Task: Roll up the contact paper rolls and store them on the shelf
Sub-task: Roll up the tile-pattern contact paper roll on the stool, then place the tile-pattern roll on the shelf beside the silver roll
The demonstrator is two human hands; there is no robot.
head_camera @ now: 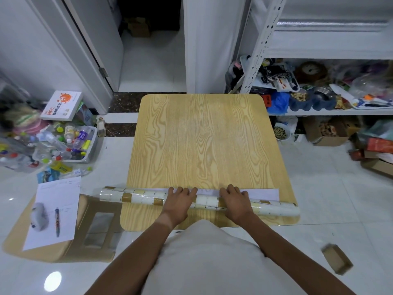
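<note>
A contact paper roll with a white and tan tile pattern lies across the near edge of the wooden table, its ends overhanging both sides. A narrow strip of its white backing still lies flat on the table beyond the roll. My left hand presses on the roll left of centre, fingers spread over its top. My right hand presses on it right of centre in the same way. The white metal shelf stands at the back right.
A basket of plastic bottles and a box sit on the floor at left. A low stool with a sheet of paper and a pen stands near left. Cardboard boxes crowd the floor at right; a small box lies near right.
</note>
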